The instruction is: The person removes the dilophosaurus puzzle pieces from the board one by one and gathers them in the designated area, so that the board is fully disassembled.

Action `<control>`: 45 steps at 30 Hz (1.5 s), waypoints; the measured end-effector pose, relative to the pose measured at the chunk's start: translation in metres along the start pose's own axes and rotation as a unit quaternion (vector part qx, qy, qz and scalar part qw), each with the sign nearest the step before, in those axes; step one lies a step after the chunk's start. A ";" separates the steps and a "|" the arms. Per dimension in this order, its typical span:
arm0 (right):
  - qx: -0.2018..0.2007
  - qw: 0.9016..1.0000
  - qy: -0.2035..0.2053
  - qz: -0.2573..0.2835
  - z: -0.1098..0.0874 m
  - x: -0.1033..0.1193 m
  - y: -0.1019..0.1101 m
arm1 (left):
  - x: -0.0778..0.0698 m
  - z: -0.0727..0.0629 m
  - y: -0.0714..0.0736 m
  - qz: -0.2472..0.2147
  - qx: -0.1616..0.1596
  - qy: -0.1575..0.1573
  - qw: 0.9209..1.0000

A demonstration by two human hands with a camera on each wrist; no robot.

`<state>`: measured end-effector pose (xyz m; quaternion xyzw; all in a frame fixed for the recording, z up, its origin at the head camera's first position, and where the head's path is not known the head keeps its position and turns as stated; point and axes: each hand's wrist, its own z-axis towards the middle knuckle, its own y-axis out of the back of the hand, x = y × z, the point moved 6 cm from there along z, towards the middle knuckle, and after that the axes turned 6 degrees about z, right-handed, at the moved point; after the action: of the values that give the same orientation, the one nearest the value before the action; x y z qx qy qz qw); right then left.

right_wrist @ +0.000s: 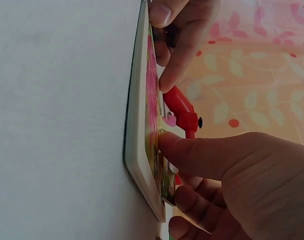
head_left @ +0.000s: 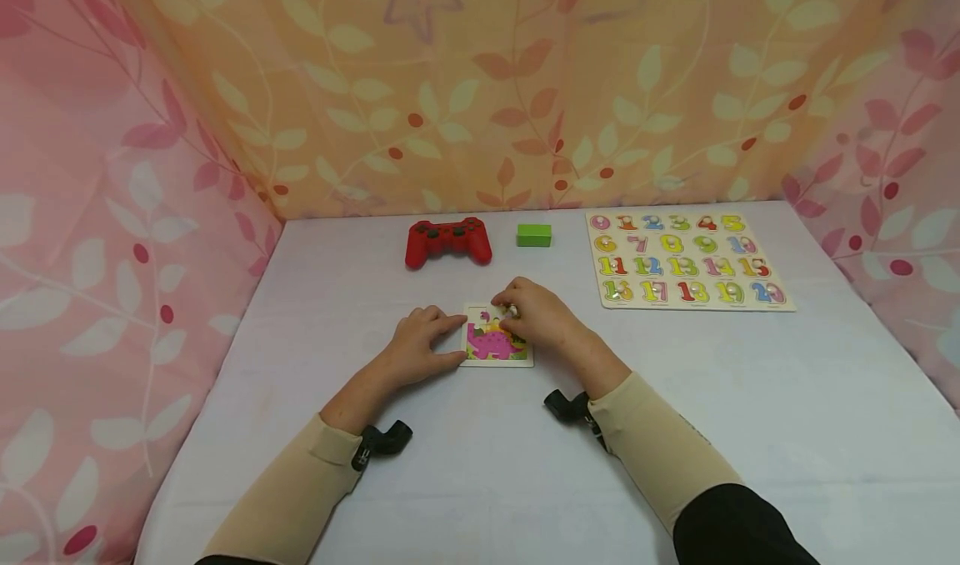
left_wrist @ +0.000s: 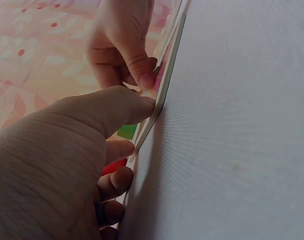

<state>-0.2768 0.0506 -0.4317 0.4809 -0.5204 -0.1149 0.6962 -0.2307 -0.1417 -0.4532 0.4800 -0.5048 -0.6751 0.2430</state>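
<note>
A small jigsaw puzzle board (head_left: 492,363) with a pink dinosaur picture lies flat on the white table. My left hand (head_left: 420,342) touches its left side, thumb at the near corner and index finger at the far one. In the left wrist view that thumb (left_wrist: 129,107) looks nearly straight against the frame. At the board's far right part, my right hand (head_left: 542,315) pinches a puzzle piece (right_wrist: 167,182) between thumb and fingers. The piece sits tilted above the board in the right wrist view, and the fingers hide much of its picture.
Behind the board lie a red game controller (head_left: 448,242) and a green block (head_left: 534,235). A number puzzle board (head_left: 697,305) lies at the back right. Patterned cloth (head_left: 480,90) walls the table at the back and sides.
</note>
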 end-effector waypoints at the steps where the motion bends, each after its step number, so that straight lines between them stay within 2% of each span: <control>1: 0.000 1.000 -0.004 0.003 0.000 -0.001 0.000 | 0.000 0.000 0.000 0.001 -0.002 -0.001 1.000; 7: 0.008 1.000 -0.017 0.019 0.000 -0.003 -0.002 | -0.001 0.000 0.000 0.006 -0.003 -0.003 1.000; 19: 0.022 1.000 0.008 0.014 -0.001 -0.001 -0.005 | -0.001 0.000 -0.001 0.006 0.006 0.004 1.000; 32: 0.011 0.999 -0.031 0.033 0.000 -0.004 -0.008 | 0.002 0.001 -0.004 0.005 -0.001 0.001 1.000; 40: 0.008 0.999 -0.040 0.013 0.000 0.001 -0.006 | 0.002 0.001 -0.002 0.010 -0.004 -0.001 1.000; 45: 0.003 0.999 -0.031 -0.007 0.000 0.005 -0.007 | 0.002 0.002 -0.003 0.008 -0.002 0.001 1.000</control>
<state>-0.2719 0.0441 -0.4342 0.4831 -0.5384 -0.1333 0.6775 -0.2329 -0.1416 -0.4565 0.4764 -0.5072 -0.6735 0.2494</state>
